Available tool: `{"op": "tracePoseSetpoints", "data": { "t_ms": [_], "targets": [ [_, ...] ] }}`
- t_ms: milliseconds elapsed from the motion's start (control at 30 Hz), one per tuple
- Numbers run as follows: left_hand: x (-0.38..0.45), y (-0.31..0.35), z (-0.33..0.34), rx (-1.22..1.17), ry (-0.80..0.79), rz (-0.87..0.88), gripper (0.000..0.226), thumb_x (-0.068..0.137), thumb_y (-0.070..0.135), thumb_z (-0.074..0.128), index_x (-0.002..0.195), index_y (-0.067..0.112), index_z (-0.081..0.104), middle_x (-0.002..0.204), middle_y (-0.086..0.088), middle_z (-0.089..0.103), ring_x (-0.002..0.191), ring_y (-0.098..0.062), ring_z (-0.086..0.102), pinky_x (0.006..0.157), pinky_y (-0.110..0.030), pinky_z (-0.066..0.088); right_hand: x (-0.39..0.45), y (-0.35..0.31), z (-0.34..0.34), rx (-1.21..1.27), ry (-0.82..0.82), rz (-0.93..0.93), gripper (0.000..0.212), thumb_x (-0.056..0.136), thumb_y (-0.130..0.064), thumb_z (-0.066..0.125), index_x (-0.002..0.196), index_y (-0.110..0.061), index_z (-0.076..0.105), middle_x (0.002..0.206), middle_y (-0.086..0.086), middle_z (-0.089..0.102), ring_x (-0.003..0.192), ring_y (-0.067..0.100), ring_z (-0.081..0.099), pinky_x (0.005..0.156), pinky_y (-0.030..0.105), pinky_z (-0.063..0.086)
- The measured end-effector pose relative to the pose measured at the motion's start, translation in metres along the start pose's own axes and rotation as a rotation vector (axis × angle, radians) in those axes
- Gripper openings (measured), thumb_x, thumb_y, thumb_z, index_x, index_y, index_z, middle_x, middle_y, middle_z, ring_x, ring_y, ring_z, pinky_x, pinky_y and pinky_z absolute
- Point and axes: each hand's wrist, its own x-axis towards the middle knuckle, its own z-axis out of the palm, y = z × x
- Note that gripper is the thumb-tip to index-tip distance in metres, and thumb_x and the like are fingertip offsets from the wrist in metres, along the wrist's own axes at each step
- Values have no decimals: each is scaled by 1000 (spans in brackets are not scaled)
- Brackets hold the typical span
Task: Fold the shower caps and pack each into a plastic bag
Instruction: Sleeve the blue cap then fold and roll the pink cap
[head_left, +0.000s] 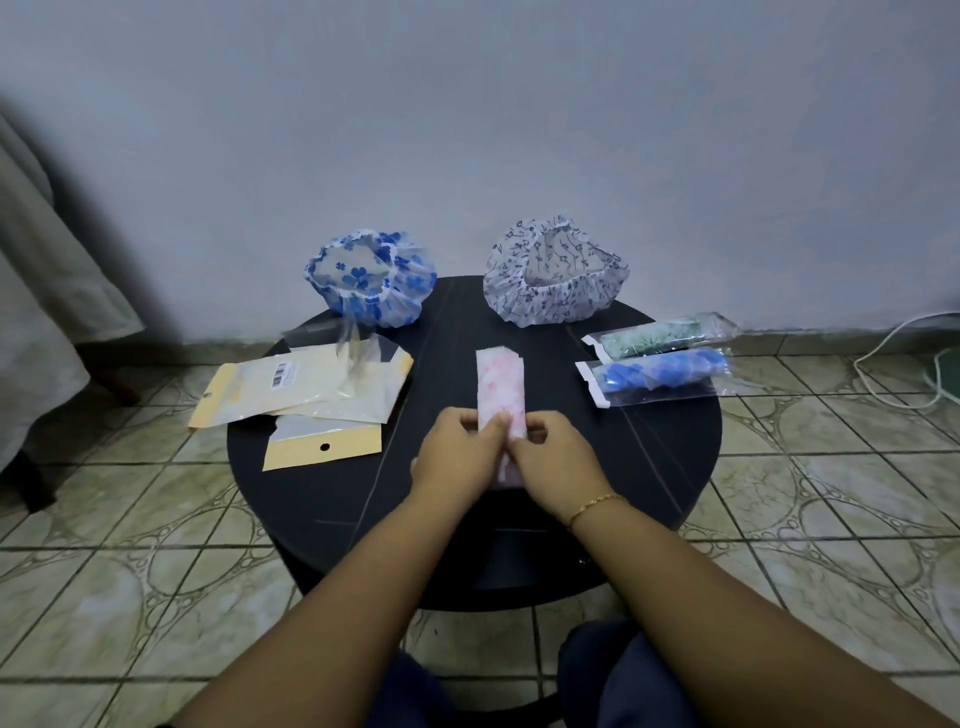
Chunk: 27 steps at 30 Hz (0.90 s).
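Note:
A pink shower cap (500, 384), folded into a long narrow strip, lies on the round black table (649, 467), pointing away from me. My left hand (460, 454) and my right hand (553, 457) both pinch its near end with curled fingers. At the back stand two unfolded caps: a blue flowered cap (371, 280) on the left and a white dark-patterned cap (553, 270) on the right. To the right lie two packed bags, one with a green cap (660, 335) and one with a blue cap (665, 379).
Several flat plastic bags (311, 395) with cream backing lie stacked on the table's left side, overhanging the edge. A wall rises just behind the table. A white cable (904, 358) runs along the tiled floor at the right. Grey cloth (41, 291) hangs at the far left.

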Motion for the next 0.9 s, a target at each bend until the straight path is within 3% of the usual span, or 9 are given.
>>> {"op": "tracePoseSetpoints", "data": {
  "t_ms": [67, 167, 300, 400, 500, 600, 733, 800, 900],
  "targets": [
    [-2, 3, -4, -339, -38, -68, 42, 78, 50, 64, 103, 18, 59, 100, -1, 69, 90, -17, 67, 88, -42, 53, -3, -6, 2, 243, -17, -16, 17, 92, -33, 52, 105, -22, 54, 102, 0, 65, 92, 14, 62, 80, 27, 50],
    [-3, 4, -18, -493, 1, -53, 44, 75, 47, 70, 106, 17, 62, 94, 0, 72, 84, -15, 70, 84, -40, 56, -3, -13, 14, 489, -65, -19, 18, 90, -26, 57, 108, -25, 54, 106, 2, 66, 92, 17, 65, 78, 34, 54],
    [-1, 2, -36, -307, 141, 28, 25, 87, 42, 60, 103, 22, 60, 98, 6, 67, 88, -10, 64, 85, -36, 53, -4, -24, 29, 685, -126, 4, 22, 90, -21, 59, 111, -25, 55, 92, 0, 68, 72, 15, 66, 51, 25, 49],
    [6, -6, -46, -89, 371, 87, 30, 88, 45, 54, 107, 22, 61, 116, 3, 54, 100, -11, 55, 90, -36, 47, -3, -28, 37, 706, -106, -20, 24, 90, -14, 58, 113, -22, 55, 87, 2, 68, 71, 16, 64, 48, 25, 48],
    [14, -12, -60, 63, 630, 67, 31, 88, 41, 56, 113, 23, 57, 126, -1, 38, 121, -20, 39, 103, -39, 29, 0, -31, 47, 704, -93, -37, 25, 90, -12, 58, 113, -21, 55, 87, 4, 66, 73, 17, 61, 50, 24, 46],
    [28, -17, -73, 157, 630, 19, 37, 88, 43, 54, 120, 25, 57, 144, -1, 28, 134, -22, 23, 107, -42, 17, 2, -33, 54, 697, -97, -57, 24, 90, -12, 58, 113, -20, 55, 86, 6, 65, 71, 15, 59, 54, 23, 45],
    [55, -26, -88, 290, 442, -40, 46, 94, 49, 40, 131, 27, 52, 152, 8, 27, 140, -17, 12, 107, -45, 14, 6, -33, 57, 697, -109, -64, 23, 90, -12, 57, 111, -22, 54, 79, 4, 65, 67, 14, 58, 53, 23, 45],
    [62, -29, -94, 253, 415, -29, 44, 96, 45, 38, 133, 25, 51, 148, 12, 37, 138, -16, 17, 105, -43, 16, 9, -31, 57, 699, -114, -61, 23, 90, -13, 57, 111, -23, 54, 78, 2, 65, 68, 13, 59, 54, 24, 45],
    [62, -33, -101, 226, 603, 138, 36, 95, 34, 48, 126, 21, 59, 136, 7, 53, 130, -19, 38, 103, -41, 28, 13, -29, 53, 685, -111, -55, 24, 90, -14, 58, 112, -23, 54, 80, 3, 65, 68, 13, 58, 53, 23, 45]
  ]
}}
